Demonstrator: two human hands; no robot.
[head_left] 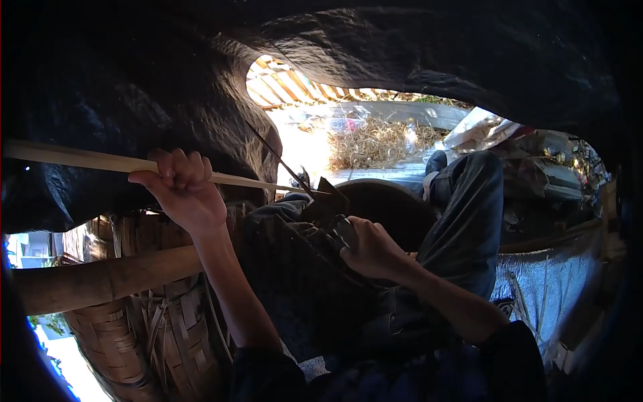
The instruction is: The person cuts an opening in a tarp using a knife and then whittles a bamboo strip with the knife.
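Note:
My left hand (187, 191) is raised at the left with its fingers wrapped round a long pale bamboo strip (80, 158). The strip runs from the left edge to a point above my lap. In my right hand (376, 249), low over my thighs, is the dark handle of a knife (334, 195). Its broad dark blade points up, and the strip's far end meets it or lies just in front; I cannot tell which. A thin dark sliver (271, 149) slants up and left from that same place.
A thick bamboo pole (110, 278) crosses at the left, in front of a woven basket (127, 335). Black sheeting (134, 87) hangs overhead and to the left. Beyond my jeans-clad legs (472, 208) lie dry straw (368, 144) and a pale sack (483, 130).

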